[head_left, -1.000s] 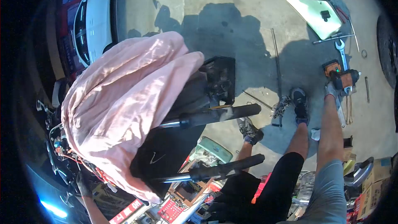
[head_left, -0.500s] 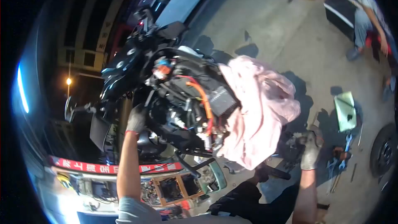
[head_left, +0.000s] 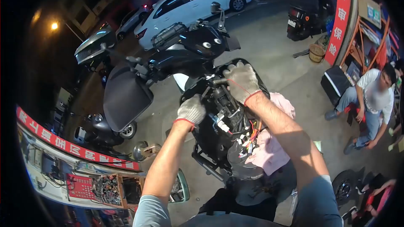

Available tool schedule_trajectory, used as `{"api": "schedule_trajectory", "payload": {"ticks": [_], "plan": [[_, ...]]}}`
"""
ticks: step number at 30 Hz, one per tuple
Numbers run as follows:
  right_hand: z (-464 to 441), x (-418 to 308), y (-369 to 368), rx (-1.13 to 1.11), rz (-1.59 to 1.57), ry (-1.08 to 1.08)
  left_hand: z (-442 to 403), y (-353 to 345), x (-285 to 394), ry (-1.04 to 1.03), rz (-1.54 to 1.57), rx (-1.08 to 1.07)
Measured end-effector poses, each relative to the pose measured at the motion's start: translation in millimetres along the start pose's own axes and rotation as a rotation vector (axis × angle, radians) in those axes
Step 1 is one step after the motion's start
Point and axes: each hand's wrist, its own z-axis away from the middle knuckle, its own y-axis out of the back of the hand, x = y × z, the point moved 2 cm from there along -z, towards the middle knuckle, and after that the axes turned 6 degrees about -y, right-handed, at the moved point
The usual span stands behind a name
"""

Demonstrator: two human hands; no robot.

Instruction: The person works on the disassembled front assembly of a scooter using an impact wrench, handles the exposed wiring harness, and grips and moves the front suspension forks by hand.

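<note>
A black motor scooter (head_left: pixel 198 56) stands before me with its body opened up. Bundles of coloured wires (head_left: pixel 251 136) and white connectors lie exposed in the middle. My left hand (head_left: pixel 191 109), in a pale work glove with a red cuff, curls over the black body panel on the near left side. Gloved the same way, my right hand (head_left: pixel 243 82) bends its fingers over the panel on the far right side. Both palms and fingertips are hidden. A pink cloth (head_left: pixel 269 151) drapes over the rear, partly behind my right forearm.
A white car (head_left: pixel 198 4) is parked beyond the scooter. To the right a person (head_left: pixel 372 101) sits near a black box (head_left: pixel 336 85). A wheel (head_left: pixel 343 187) lies at lower right. Trays of parts (head_left: pixel 111 189) stand at lower left behind a red banner (head_left: pixel 71 143).
My right hand has gone from low beside the cloth up to the scooter's body. My left hand remains on the left side. The view has turned and levelled.
</note>
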Motion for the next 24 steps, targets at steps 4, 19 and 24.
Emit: {"api": "schedule_trajectory", "payload": {"ticks": [4,19,24], "plan": [[-15.4,-9.4,-11.6,-0.081,0.164,0.154,-0.4,5.8,3.9,0.05,0.074,-0.053],[-9.1,-15.4,-8.2,-0.05,0.103,0.02,-1.4,9.4,3.0,0.05,0.127,-0.087],[23.4,4.4,11.0,-0.146,-0.205,-0.168,-0.2,4.8,-2.5,-0.055,0.139,0.028]]}}
